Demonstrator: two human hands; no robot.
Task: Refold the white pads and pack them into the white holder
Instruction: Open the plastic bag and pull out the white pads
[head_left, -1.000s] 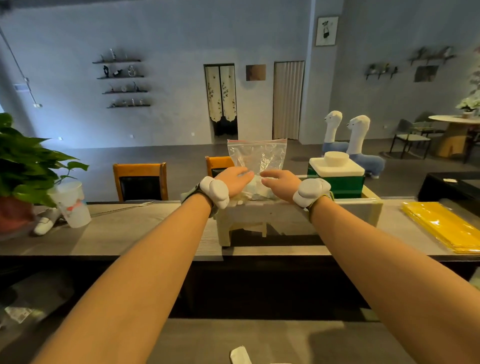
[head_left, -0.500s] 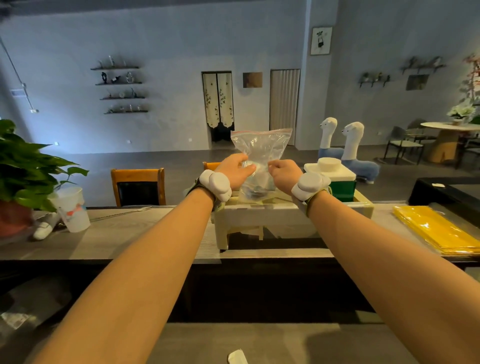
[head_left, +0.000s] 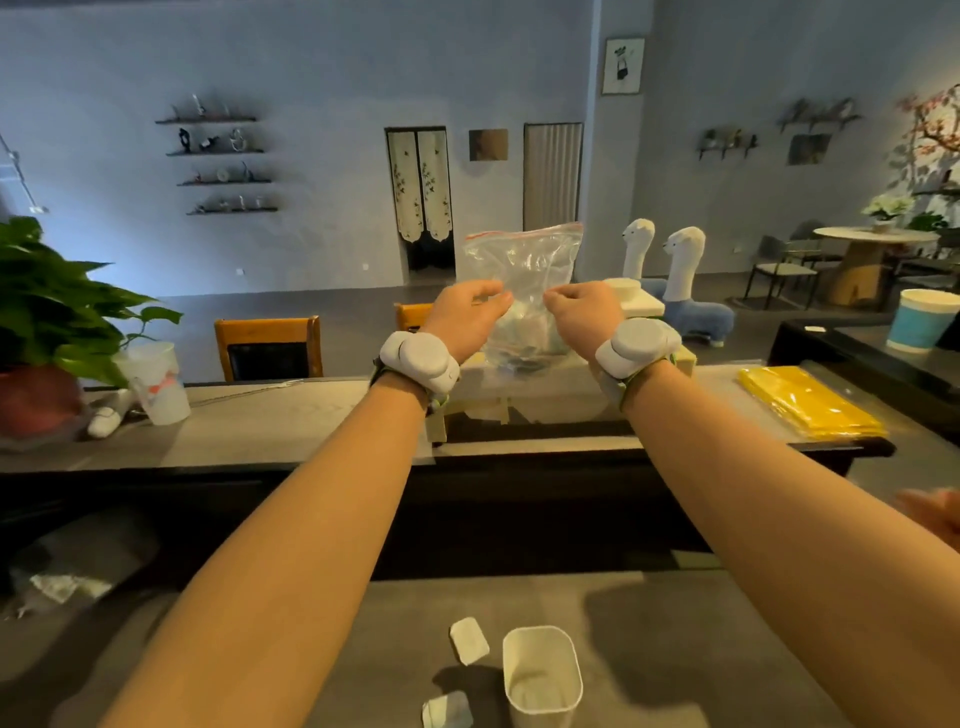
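Both my arms reach forward over the counter. My left hand (head_left: 465, 317) and my right hand (head_left: 582, 314) pinch a clear zip bag (head_left: 524, 270) with a red seal, held up in the air between them; small pale items lie in its bottom. On the near grey table, between my forearms, stands the empty white holder (head_left: 543, 675), a rounded square cup. One white pad (head_left: 469, 640) lies flat just left of it, and another white pad (head_left: 447, 711) lies at the lower edge.
A raised counter (head_left: 260, 431) crosses the middle, with a cream stand (head_left: 519, 395) below the bag, a potted plant (head_left: 47, 312), a plastic cup (head_left: 158, 382) and a yellow packet (head_left: 810, 400). Another person's hand (head_left: 935, 514) shows at the right edge. A blue-banded tub (head_left: 922, 319) stands far right.
Both hands have lifted the clear bag up off the cream stand and toward me. The view has tilted down, so the white holder and pads on the near table show.
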